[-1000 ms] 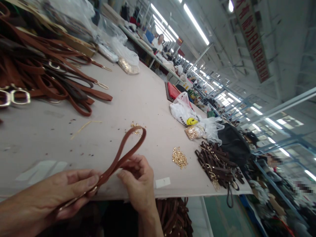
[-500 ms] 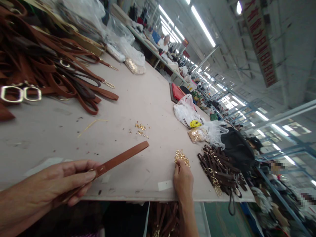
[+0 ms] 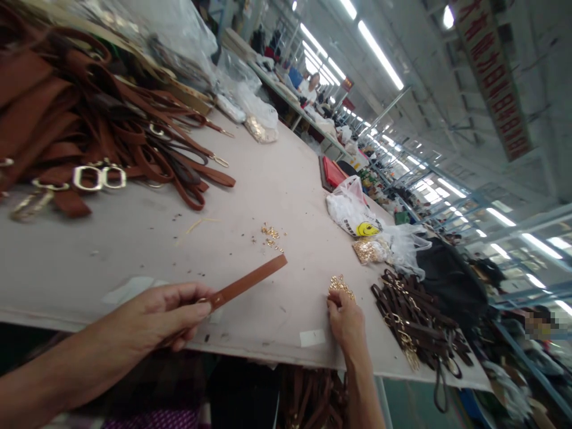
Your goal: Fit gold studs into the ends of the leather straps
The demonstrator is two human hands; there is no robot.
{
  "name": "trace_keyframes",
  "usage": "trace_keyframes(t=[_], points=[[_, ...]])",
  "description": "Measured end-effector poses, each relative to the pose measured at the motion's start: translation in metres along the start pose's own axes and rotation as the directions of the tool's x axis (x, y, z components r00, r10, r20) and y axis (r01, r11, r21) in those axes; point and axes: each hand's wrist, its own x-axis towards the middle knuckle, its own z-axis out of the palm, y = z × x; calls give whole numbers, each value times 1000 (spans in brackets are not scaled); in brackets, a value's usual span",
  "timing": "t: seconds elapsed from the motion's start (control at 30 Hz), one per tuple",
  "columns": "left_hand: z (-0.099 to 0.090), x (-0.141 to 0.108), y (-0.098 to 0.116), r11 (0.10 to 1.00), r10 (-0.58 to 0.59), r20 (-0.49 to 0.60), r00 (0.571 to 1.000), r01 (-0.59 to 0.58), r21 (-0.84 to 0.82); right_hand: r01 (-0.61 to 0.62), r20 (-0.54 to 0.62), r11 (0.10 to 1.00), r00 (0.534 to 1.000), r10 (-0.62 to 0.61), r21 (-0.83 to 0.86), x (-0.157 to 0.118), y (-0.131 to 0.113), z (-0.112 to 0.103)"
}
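My left hand (image 3: 170,313) is closed on a brown leather strap (image 3: 252,282), its free end pointing up and to the right above the table. Thumb and fingers pinch it near a small metal spot. At the near side of a small heap of gold-coloured metal pieces (image 3: 341,286), my right hand (image 3: 346,316) has its fingertips drawn together. Whatever lies between those fingertips is too small or hidden to make out. A second scatter of tiny gold pieces (image 3: 270,234) lies farther back on the table (image 3: 286,179).
Brown straps with metal buckles (image 3: 100,177) are piled at the left. Dark brown straps with gold clasps (image 3: 415,322) lie at the right edge. Behind them are a white plastic bag (image 3: 351,208), a bag of gold pieces (image 3: 366,251) and a black bag (image 3: 451,280).
The whole view has shifted, so the table and both hands appear farther right. My left hand still holds the strap; my right hand stays at the gold heap.
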Motion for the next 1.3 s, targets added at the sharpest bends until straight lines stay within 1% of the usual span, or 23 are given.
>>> trace_keyframes(t=[0.07,0.1,0.2,0.27,0.37,0.43,0.5,0.57,0.6,0.67,0.7,0.77,0.8,0.83,0.9,1.0,1.17,1.23,1.3], points=[[5,-5,7,1000,24,93,995,-25,12,-22,17,1000,1000,22,4,0,0,-1],[7,-7,10,998,47,121,992,-50,22,-35,25,999,999,35,7,1,0,-2],[8,-9,13,985,141,133,981,-152,75,-61,60,998,996,60,30,3,1,-4],[7,-11,13,969,198,127,972,-214,125,-84,102,995,992,78,51,5,3,-6],[6,-15,12,938,258,118,959,-278,205,-127,149,990,982,116,63,8,7,-7],[6,-17,12,914,290,101,952,-306,264,-148,134,987,981,138,66,8,8,-6],[6,-18,12,888,325,73,943,-330,320,-156,86,981,985,147,113,4,2,-3],[7,-17,11,863,358,48,933,-350,364,-120,27,956,993,117,269,-6,-15,2],[7,-16,10,850,374,39,927,-359,385,-77,-5,922,996,85,379,-15,-28,6],[8,-14,8,819,411,28,911,-383,428,48,-82,803,997,1,594,-36,-64,15],[9,-14,7,801,434,28,900,-400,445,119,-132,739,990,-42,663,-47,-84,20],[10,-14,5,760,485,36,874,-441,477,269,-230,617,963,-144,739,-66,-125,29],[10,-14,4,741,508,42,861,-461,488,327,-257,572,945,-203,753,-73,-143,33],[10,-15,4,725,525,51,849,-478,496,374,-280,540,927,-250,754,-78,-159,35],[10,-17,3,700,548,67,834,-501,508,432,-309,529,900,-308,730,-83,-180,38],[9,-19,2,684,573,75,816,-526,505,477,-343,565,878,-333,674,-83,-192,38],[7,-18,0,669,608,73,790,-560,489,540,-381,603,842,-382,588,-83,-194,36],[6,-17,0,656,619,82,781,-572,493,546,-400,627,836,-375,555,-84,-194,37],[6,-17,0,647,628,91,773,-584,491,527,-408,644,847,-341,555,-86,-195,39]])
